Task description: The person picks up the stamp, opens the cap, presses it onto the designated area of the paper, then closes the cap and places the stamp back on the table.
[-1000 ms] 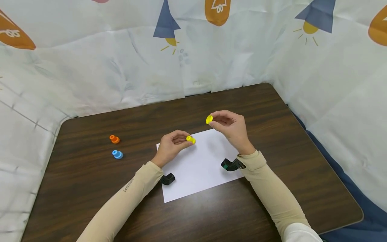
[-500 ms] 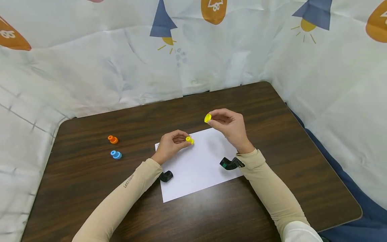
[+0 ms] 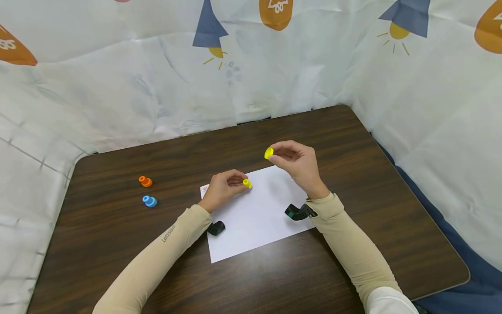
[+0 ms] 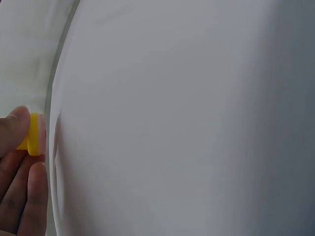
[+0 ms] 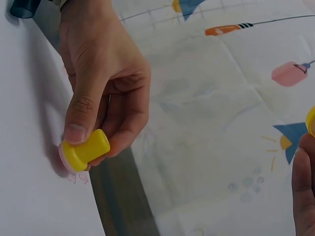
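Over the white paper (image 3: pixel 255 231), my left hand (image 3: pixel 221 189) pinches a small yellow toy stamp (image 3: pixel 247 183) between thumb and fingers. Its pink stamping face (image 5: pixel 67 156) points toward the paper in the right wrist view, where the stamp (image 5: pixel 86 150) appears tilted. Farther back and to the right, my right hand (image 3: pixel 298 163) holds a round yellow cap (image 3: pixel 268 153) at its fingertips, raised past the paper's far edge. Small reddish printed marks (image 5: pixel 78 177) show at the paper's edge, close to the stamp.
An orange stamp (image 3: pixel 145 181) and a blue stamp (image 3: pixel 149 201) stand at the left on the dark wooden table (image 3: pixel 98 244). White patterned curtains (image 3: pixel 157 87) hang along the table's far edge and sides.
The stamp in my left hand has tilted slightly and dipped a little. My right hand with the cap stays almost in place; the head view shifts slightly.
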A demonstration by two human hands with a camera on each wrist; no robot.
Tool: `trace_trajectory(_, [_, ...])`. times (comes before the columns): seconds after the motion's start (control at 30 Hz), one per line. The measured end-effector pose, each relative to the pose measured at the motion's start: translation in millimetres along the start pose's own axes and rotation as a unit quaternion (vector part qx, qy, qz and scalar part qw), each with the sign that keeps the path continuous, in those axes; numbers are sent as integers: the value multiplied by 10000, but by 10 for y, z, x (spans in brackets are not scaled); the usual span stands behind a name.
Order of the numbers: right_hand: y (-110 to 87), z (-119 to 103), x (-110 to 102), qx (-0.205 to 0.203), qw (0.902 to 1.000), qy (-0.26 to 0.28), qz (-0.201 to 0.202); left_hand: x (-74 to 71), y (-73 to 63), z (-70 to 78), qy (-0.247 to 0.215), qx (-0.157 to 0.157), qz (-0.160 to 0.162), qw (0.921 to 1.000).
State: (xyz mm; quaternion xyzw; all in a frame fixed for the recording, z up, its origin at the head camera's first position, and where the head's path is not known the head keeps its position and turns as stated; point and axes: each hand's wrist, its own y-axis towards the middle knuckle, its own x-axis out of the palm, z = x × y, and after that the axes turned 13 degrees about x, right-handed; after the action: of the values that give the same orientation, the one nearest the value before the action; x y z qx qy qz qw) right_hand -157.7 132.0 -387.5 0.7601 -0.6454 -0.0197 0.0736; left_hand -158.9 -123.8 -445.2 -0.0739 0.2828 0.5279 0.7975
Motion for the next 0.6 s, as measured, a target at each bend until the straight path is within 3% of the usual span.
trace_trajectory(0.23, [6,4,1,112,9999,91,10,32,14,11,217,-98,-78,9997])
trace_trajectory(0.6, [0,-8,0,142,9998,103,-28,64,17,-5,277,23,-177,9995])
